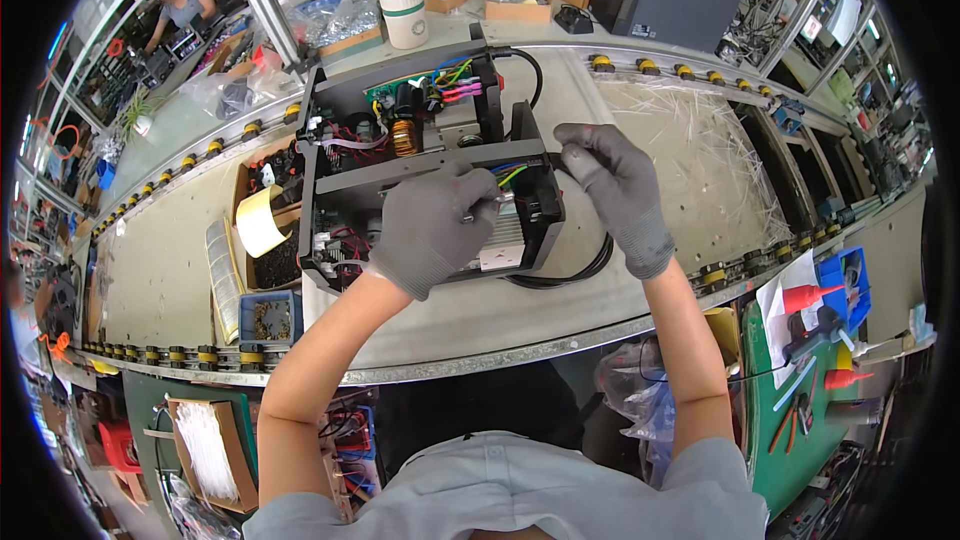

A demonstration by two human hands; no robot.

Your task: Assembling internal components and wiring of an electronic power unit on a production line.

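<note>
Two open black metal cases with electronics inside stand side by side in front of me, the far case point(425, 60) and the near case point(548, 230). My left hand point(435, 225), in a grey glove, reaches over the near case. Its fingertips are pinched by the coloured wires point(513, 178), but what they grip is too small to tell. My right hand point(625, 195), gloved alike, is raised at the case's right end with thumb and fingers closed together; anything between them is hidden. A black cable point(590, 268) loops below that hand.
Left of the cases are a cardboard box point(240, 275) of black parts and a blue bin point(268, 318) of small screws. Roller rails point(648, 67) edge the worktop. A lidded cup point(404, 20) stands behind. Tools and red-tipped bottles point(808, 298) lie on a green bench at right.
</note>
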